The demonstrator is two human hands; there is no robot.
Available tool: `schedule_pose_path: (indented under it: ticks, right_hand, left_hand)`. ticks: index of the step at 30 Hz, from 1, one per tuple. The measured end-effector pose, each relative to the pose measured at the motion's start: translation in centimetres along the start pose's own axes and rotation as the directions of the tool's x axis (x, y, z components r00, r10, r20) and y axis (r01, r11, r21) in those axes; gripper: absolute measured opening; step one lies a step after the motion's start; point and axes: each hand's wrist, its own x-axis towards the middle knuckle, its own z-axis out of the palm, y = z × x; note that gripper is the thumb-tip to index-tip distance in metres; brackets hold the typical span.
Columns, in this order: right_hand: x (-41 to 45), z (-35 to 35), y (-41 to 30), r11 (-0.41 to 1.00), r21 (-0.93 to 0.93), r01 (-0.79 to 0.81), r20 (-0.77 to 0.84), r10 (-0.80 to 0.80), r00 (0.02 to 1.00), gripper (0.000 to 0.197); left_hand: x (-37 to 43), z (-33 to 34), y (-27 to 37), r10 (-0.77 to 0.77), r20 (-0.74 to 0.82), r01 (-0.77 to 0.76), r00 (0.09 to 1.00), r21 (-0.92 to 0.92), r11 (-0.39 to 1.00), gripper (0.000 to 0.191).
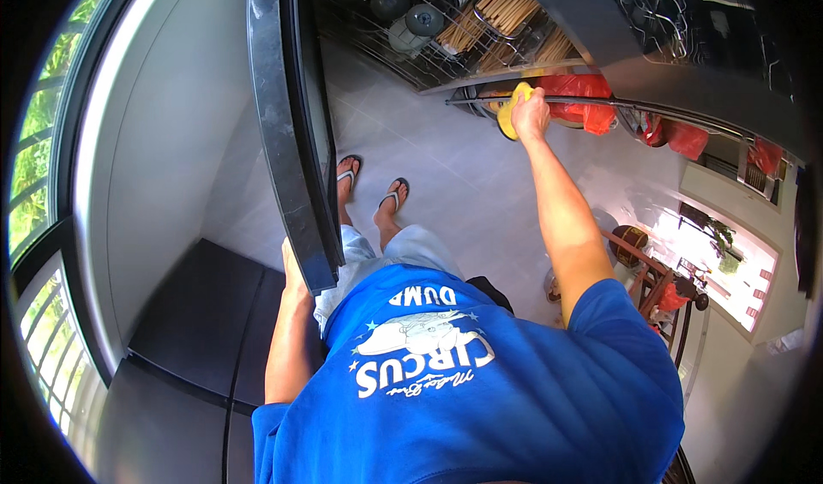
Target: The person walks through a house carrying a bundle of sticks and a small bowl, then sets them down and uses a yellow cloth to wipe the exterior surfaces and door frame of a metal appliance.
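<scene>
With my right hand (pixel 531 115) I grip a yellow cloth or sponge (pixel 510 114), dark along its lower edge, beside a long dark metal bar (pixel 643 106). My left hand (pixel 292 265) is at the near end of a tall dark door or panel (pixel 273 124); the panel hides part of its fingers, and whether they close on it does not show. Beyond the cloth, red plastic bags (pixel 572 88) lie behind the bar. A wire dish rack (pixel 427 56) above them carries bowls (pixel 424 20) and bundles of wooden chopsticks (pixel 508 7).
The dark panel stands upright just left of my legs and feet. Dark cabinet fronts (pixel 193 317) are at the lower left, near a barred window (pixel 38 137). Wooden furniture (pixel 649 272) and a brown ball-like object (pixel 628 245) stand at the right.
</scene>
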Motion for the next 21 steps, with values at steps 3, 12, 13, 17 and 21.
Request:
schedule_pose_path:
  ticks: [3, 12, 13, 17, 21]
  right_hand:
    - [-4.0, -4.1, -0.8, 0.854, -0.299, 0.425, 0.018, -0.441, 0.898, 0.029]
    - [-3.3, -16.3, -5.3, 0.061, -0.797, 0.6, 0.112, -0.963, 0.246, 0.036]
    - [-2.7, -15.9, -5.0, 0.015, -0.823, 0.568, 0.187, -0.937, 0.296, 0.037]
    - [-0.4, -13.3, -4.4, -0.1, -0.831, 0.548, 0.341, -0.869, 0.358, 0.039]
    - [1.2, -10.3, -6.4, -0.124, -0.778, 0.616, 0.374, -0.879, 0.295, 0.036]
  left_hand:
    - [-0.1, -0.3, -1.0, -0.025, -0.014, 0.025, 1.0, -0.012, 1.0, 0.025]
    - [-0.8, -1.4, -3.3, -0.111, -0.017, 0.11, 0.994, -0.03, 0.993, 0.026]
    - [-0.4, -1.6, -3.6, -0.115, -0.007, 0.115, 0.993, -0.028, 0.993, 0.026]
    - [0.1, -1.9, -4.6, -0.132, -0.027, 0.132, 0.991, -0.004, 0.991, 0.026]
    - [0.7, -1.3, -6.5, -0.17, -0.104, 0.175, 0.98, 0.041, 0.984, 0.027]
